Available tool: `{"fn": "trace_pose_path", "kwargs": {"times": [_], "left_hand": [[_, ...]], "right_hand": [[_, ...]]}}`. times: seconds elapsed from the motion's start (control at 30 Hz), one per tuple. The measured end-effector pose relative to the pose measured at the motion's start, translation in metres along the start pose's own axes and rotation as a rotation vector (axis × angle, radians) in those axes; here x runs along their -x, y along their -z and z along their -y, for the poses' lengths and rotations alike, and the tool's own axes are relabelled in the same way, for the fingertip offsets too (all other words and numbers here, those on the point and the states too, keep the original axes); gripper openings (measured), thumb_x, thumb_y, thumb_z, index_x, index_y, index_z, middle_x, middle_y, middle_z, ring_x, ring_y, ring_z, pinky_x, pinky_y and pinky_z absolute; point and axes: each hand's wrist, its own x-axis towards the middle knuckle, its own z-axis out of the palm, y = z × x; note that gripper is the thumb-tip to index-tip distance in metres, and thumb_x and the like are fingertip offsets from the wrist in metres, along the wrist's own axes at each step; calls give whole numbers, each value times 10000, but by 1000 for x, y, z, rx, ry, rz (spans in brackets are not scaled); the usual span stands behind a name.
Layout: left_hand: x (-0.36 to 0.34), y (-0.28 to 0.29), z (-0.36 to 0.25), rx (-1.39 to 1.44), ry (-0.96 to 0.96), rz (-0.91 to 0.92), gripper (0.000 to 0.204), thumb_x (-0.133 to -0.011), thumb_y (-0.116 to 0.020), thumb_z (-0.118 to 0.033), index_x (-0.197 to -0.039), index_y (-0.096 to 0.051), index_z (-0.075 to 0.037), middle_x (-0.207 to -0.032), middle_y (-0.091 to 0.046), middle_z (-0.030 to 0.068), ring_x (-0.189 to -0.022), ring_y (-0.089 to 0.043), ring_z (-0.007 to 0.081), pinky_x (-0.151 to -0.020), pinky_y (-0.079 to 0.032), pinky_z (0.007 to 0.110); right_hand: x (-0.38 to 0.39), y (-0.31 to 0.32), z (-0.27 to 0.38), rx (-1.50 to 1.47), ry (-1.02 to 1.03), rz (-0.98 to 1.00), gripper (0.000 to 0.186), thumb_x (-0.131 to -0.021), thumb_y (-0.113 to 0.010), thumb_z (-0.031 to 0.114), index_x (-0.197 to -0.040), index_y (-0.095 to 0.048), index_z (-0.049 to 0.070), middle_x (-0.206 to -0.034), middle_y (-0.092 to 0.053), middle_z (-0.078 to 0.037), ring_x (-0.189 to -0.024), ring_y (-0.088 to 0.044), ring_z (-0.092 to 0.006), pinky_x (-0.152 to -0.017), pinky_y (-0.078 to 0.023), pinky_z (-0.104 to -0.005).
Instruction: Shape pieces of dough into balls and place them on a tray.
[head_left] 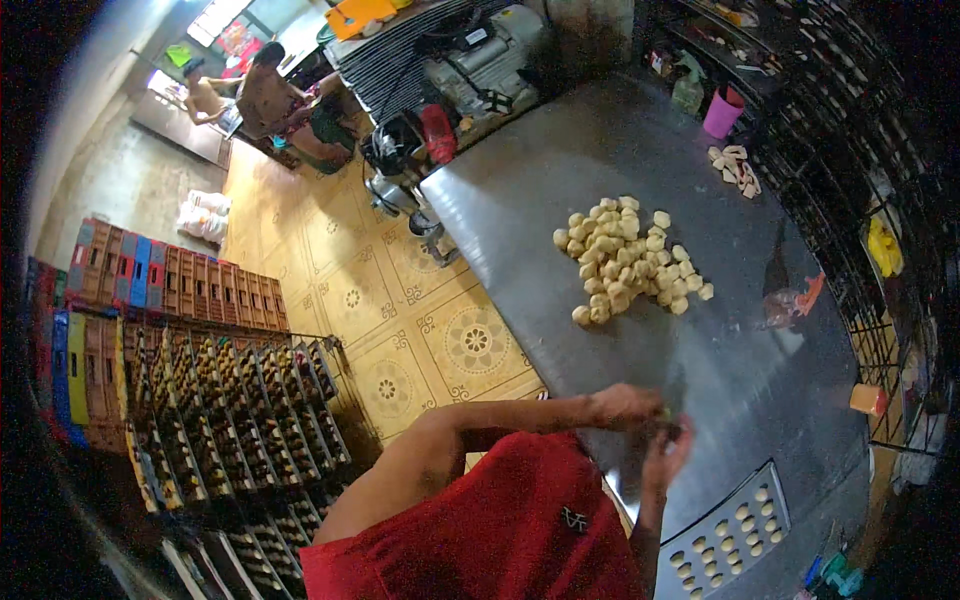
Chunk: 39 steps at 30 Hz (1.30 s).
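My left hand (630,404) reaches over the near part of a metal worktable (620,365), its fingers closed near a small dark greenish spot that I cannot make out. Close beside it, my right hand (667,460) has bent fingers that are blurred, so their grip does not show clearly. Beyond both hands lies a heap of pale dough balls (625,255), some of them loose at its right side. To the right of my right forearm, a flat baking tray (717,515) carries rows of small pale dough pieces.
At left stand a rack (235,430) of filled trays and stacked crates (190,280). A motor-driven machine (490,60) adjoins the table's far end. A pink cup (723,112), dough scraps (735,170) and a clear plastic bag (785,308) lie rightward. Two people (275,95) sit far left.
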Motion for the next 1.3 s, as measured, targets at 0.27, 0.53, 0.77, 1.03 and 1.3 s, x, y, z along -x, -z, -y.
{"fn": "trace_pose_path", "kwargs": {"times": [0.27, 0.53, 0.77, 1.03, 1.3], "left_hand": [[115, 20, 17, -482, 109, -23, 472, -1037, -581, -300, -1461, -537, -97, -1191, -605, 159, -1053, -604, 337, -937, -495, 470], [24, 0, 11, -666, 177, -289, 536, -1040, -621, -355, -1532, -487, -190, -1115, -615, 86, -1085, -586, 274, -950, -447, 437], [55, 9, 9, -485, 183, -88, 520, -1051, -612, -353, -1524, -483, -177, -1111, -663, 129, -1107, -611, 297, -965, -458, 487], [18, -3, 6, -535, 330, -364, 508, -1062, -613, -350, -1536, -497, -211, -1084, -683, 71, -1063, -624, 256, -918, -438, 461], [-10, 4, 12, -718, 114, -317, 474, -1095, -551, -424, -1516, -510, -212, -1147, -748, 85, -1032, -671, 306, -916, -431, 491]], "right_hand": [[129, 38, -21, 366, 31, -266, 168, -1015, -566, 65, -1118, -612, -60, -1088, -589, -236, -1110, -577, -447, -987, -476, -545], [76, 49, -31, 950, 143, -340, 341, -1081, -507, 119, -1403, -560, 17, -1304, -581, -246, -1196, -563, -445, -1000, -443, -563], [80, 50, -53, 423, 162, -252, 322, -1062, -513, 46, -1373, -590, 7, -1230, -583, -265, -1114, -597, -470, -965, -506, -527], [56, 48, -58, 599, 79, -446, 280, -1047, -504, 5, -1306, -611, 13, -1187, -599, -245, -1103, -599, -468, -933, -503, -541], [43, 59, -55, 656, 89, -482, 322, -1016, -467, -27, -1293, -630, -12, -1197, -607, -254, -1085, -621, -445, -943, -503, -533]]}}
